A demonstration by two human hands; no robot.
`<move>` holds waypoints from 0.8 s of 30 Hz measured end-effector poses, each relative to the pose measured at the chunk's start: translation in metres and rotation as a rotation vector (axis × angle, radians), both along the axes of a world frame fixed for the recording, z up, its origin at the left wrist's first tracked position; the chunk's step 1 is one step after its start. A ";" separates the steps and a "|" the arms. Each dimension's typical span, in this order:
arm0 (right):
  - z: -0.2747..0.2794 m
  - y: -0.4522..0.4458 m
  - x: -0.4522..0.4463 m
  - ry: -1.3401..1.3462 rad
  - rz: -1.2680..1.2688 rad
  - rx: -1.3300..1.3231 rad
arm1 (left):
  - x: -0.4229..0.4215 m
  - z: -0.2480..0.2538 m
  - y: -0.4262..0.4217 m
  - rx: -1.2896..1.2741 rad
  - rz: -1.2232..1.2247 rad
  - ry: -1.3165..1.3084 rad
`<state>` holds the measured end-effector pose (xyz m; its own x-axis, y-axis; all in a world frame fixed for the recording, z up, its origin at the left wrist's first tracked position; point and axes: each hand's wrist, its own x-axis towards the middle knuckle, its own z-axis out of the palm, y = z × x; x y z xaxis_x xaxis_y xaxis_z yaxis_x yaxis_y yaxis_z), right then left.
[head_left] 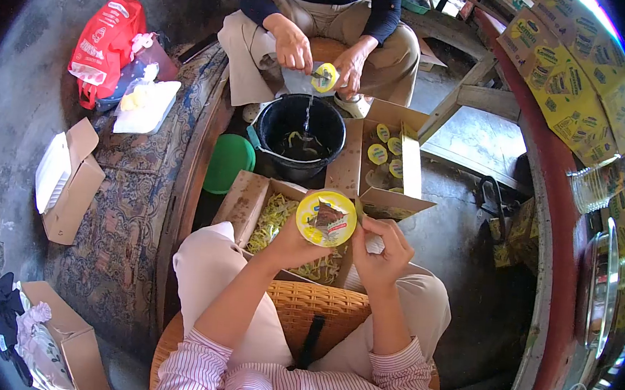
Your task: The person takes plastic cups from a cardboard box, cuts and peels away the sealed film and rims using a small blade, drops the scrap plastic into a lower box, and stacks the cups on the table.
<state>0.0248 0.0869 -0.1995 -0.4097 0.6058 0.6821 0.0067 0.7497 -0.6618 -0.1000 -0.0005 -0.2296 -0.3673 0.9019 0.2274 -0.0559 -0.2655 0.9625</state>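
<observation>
My left hand (295, 247) is wrapped round a cup with a round yellow lid (327, 218), held up in front of me. The lid has a ragged opening with something brown showing. Beside the cup's right edge, my right hand (384, 252) has its fingers pinched around a thin dark tool (360, 215), mostly hidden. Below the cup, an open cardboard box (241, 209) holds many yellow strips (273, 221).
Opposite, a person (320, 17) tips a yellow-lidded cup (325, 78) over a black bucket (268, 122); liquid falls from it. Right of the bucket, a carton (402, 201) holds several lidded cups. A green lid (230, 164) lies left; a wooden frame (489, 100) stands right.
</observation>
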 end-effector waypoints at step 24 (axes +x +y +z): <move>0.003 0.006 0.004 -0.055 0.132 -0.028 | -0.010 0.003 -0.004 -0.100 -0.117 0.088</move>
